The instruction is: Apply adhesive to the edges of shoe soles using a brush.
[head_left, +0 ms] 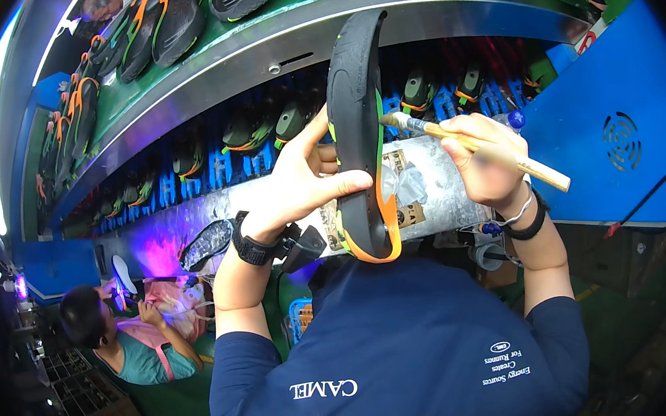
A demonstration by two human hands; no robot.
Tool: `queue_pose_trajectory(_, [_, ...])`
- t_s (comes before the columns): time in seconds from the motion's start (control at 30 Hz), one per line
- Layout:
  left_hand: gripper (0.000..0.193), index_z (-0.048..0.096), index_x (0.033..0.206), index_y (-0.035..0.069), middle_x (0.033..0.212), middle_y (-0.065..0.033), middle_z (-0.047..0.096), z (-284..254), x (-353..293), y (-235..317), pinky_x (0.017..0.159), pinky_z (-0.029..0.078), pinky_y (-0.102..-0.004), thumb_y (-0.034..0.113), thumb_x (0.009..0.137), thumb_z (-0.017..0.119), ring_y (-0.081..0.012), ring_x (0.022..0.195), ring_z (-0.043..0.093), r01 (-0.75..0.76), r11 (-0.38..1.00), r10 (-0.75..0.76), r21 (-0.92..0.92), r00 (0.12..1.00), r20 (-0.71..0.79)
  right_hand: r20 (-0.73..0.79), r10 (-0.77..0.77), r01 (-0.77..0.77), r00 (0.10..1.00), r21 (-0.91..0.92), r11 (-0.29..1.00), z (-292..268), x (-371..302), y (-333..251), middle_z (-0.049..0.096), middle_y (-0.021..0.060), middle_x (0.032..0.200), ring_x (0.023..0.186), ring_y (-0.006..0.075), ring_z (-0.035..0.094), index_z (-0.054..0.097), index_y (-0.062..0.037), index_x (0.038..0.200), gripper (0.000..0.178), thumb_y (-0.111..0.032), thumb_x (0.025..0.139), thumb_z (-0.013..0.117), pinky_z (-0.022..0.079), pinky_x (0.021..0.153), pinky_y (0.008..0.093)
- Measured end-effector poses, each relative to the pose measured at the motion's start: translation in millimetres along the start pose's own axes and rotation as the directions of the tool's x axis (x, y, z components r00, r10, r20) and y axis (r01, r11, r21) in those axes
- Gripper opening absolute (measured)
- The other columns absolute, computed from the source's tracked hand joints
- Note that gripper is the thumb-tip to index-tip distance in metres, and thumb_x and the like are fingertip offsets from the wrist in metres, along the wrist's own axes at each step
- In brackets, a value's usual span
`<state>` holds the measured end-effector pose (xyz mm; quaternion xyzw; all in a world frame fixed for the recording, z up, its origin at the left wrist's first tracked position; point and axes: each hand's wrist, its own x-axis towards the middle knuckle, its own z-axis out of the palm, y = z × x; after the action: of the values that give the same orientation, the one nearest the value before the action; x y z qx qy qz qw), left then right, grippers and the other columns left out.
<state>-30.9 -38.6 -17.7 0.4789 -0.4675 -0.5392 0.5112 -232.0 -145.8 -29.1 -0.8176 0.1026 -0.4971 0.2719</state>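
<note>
My left hand point(308, 176) grips a black shoe sole point(356, 103) with a green edge line and an orange, raised heel rim. It is held upright lengthwise, heel end nearest me, with my thumb across the lower part and the fingers behind. Closed round the wooden handle of a flat brush, my right hand point(486, 160) is at the right of the sole. The bristles of the brush point(538, 172) meet or nearly meet the sole's green side edge. Below both hands lies a metal worktop point(449, 188) with crumpled pale film and printed cardboard on it.
Several soles point(179, 20) stand on the green upper conveyor point(303, 7). Beneath it, black shoes point(293, 121) sit among blue holders. A dark sole-shaped piece point(207, 244) lies left on the worktop. A blue machine panel point(618, 114) bounds the right. A co-worker point(131, 341) handles a shoe at lower left.
</note>
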Motion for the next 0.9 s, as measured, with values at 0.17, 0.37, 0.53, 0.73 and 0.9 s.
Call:
queue_pose_trajectory(0.17, [0.079,0.018,0.130,0.005,0.105,-0.0140,0.051,2,5,4,0.079,0.045,-0.0298,0.004,0.067,0.067,-0.0188,0.091,0.054,0.058,0.998,-0.058,-0.011,0.997,0.051,-0.041,-0.022,0.019,0.999,-0.066,0.998,-4,11,5,0.058,0.0123,0.069,0.055,0.0191,0.056,0.057,0.0043,0.078,0.010,0.001,0.069,0.059,0.044,0.050,0.0231])
queue_pose_trajectory(0.37, [0.066,0.027,0.123,0.002,0.103,-0.0136,0.052,8,21,11,0.076,0.045,-0.0291,0.008,0.070,0.065,-0.0180,0.089,0.055,0.110,0.994,-0.111,0.015,0.990,0.082,-0.120,0.003,-0.019,0.993,-0.136,0.990,-36,6,-6,0.059,0.0118,0.071,0.058,0.0198,0.055,0.057,0.0032,0.079,0.010,0.000,0.070,0.058,0.044,0.053,0.0253])
queue_pose_trajectory(0.53, [0.053,0.038,0.117,0.000,0.107,-0.0086,0.050,30,71,57,0.087,0.035,-0.0283,0.032,0.078,0.054,-0.0158,0.098,0.048,0.031,0.998,-0.038,0.054,0.991,0.125,-0.449,0.244,-0.248,0.860,0.050,0.967,-87,-54,-13,0.055,0.0095,0.067,0.056,0.0127,0.051,0.054,0.0059,0.086,0.014,-0.002,0.075,0.053,0.041,0.052,0.0228])
queue_pose_trajectory(0.73, [0.030,0.053,0.097,0.001,0.092,-0.0124,0.059,55,248,120,0.073,0.047,-0.0338,0.024,0.079,0.052,-0.0232,0.079,0.058,0.614,0.754,-0.374,-0.233,0.693,0.617,-0.683,0.461,-0.549,0.567,0.104,0.829,-116,-161,-32,0.050,0.0036,0.063,0.052,0.0052,0.043,0.051,0.0029,0.091,0.017,-0.010,0.080,0.051,0.033,0.046,0.0165])
queue_pose_trajectory(0.9, [0.040,0.046,0.106,0.000,0.103,-0.0124,0.054,122,396,108,0.075,0.049,-0.0338,0.031,0.082,0.049,-0.0215,0.087,0.057,0.150,0.974,-0.196,0.170,0.934,0.299,-0.813,0.494,-0.642,0.309,0.205,0.739,-123,-219,-60,0.050,0.0044,0.062,0.050,0.0051,0.042,0.051,0.0035,0.089,0.017,-0.011,0.080,0.050,0.031,0.045,0.0157])
